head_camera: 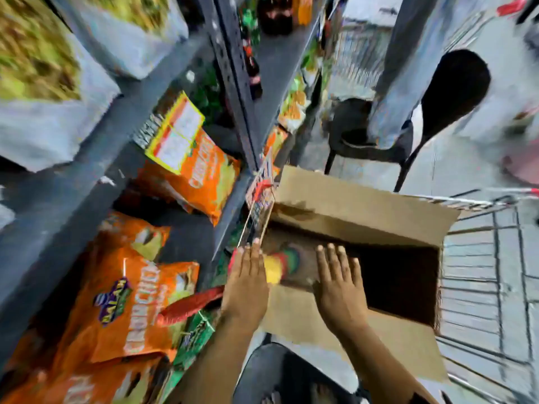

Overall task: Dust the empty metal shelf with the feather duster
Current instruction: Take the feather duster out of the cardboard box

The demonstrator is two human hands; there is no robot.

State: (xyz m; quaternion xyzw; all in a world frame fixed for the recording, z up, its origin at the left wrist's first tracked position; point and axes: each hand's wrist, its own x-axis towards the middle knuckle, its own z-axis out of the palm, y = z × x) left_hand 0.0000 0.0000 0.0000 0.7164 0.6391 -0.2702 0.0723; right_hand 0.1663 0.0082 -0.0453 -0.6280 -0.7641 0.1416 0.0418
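Observation:
The grey metal shelf unit (55, 217) fills the left side, and its lower boards hold orange snack bags (128, 304). Both my hands reach into an open cardboard box (361, 205) on the right. My left hand (246, 282) lies flat with its fingers straight at the box's left edge. My right hand (338, 284) is spread flat over the inside of the box. Between them sits a blurred yellow, green and red thing (287, 262), possibly the feather duster. Neither hand is closed around it.
The box rests in a wire shopping cart (484, 275). A black chair (449, 106) stands behind it on the tiled floor. Dark bottles (253, 68) line an upper shelf. A red packet (189, 304) and a green packet (198, 336) lie near my left forearm.

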